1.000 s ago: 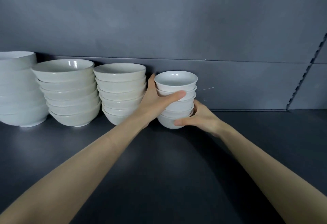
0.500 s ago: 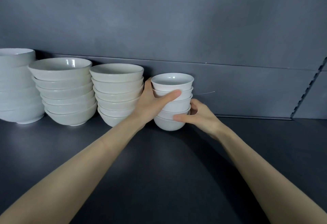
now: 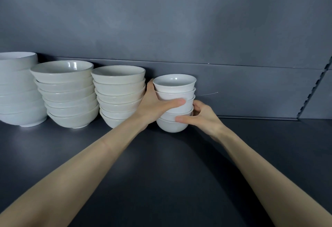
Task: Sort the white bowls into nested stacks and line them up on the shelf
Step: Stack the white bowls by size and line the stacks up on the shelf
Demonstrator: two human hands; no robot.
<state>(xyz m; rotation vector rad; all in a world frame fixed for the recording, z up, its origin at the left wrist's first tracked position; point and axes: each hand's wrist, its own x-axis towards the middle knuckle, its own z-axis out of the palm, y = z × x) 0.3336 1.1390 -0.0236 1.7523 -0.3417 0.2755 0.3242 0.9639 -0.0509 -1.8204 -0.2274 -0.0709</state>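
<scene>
White bowls: four nested stacks stand in one row along the back of the shelf [image 3: 161, 173]; we count them from the left.
Far-left stack [image 3: 18, 92]: the widest bowls. It is cut off by the picture's edge and its rims blur together, so we give no count.
Second stack [image 3: 66, 94]: we count six bowls, though the lowest rims lie close and one more may hide there.
Third stack [image 3: 118, 92]: seven rims, as best we can tell. Its lower right side is hidden behind the left hand [image 3: 152, 108].
Small stack [image 3: 175, 85]: five little bowls, upright, at the right end of the row, just beside the third stack with only the hand between. Its base meets the shelf; whether its weight rests there we cannot tell.
Left hand: it grips the small stack from the left. The thumb [image 3: 176, 103] lies across the front of the third bowl down, and the fingers go behind, out of sight.
Right hand [image 3: 203, 117]: it grips low on the right. The thumb presses the front where the two lowest bowls meet, and the fingers [image 3: 197, 104] curl round the far side, tips hidden.
Forearms: two, bare, cut off at the bottom corners.
Wall [image 3: 179, 29]: grey panels close behind the row. A thin pale line [image 3: 209, 93] shows right of the small stack, too fine for us to name.
Upright [image 3: 312, 90]: one notched strip at far right, running out of the picture.
</scene>
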